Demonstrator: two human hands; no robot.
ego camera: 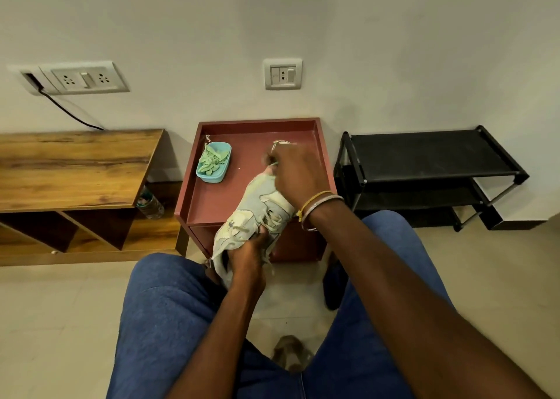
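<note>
One pale sneaker (257,207), left hand (247,253) gripping heel end, right hand (298,171) pinching lace (276,163) at toe

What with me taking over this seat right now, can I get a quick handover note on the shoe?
Left hand: grips the pale sneaker at its heel end, tilted, toe over the red side table.
Right hand: at the toe, fingers curled, motion-blurred; what it holds cannot be told.
Teal tub of pale green pieces: on the table, apart from the sneaker.
Done: sneaker picked up and steadied.
Left: probably finishing the toe work; laces look loose.
</note>
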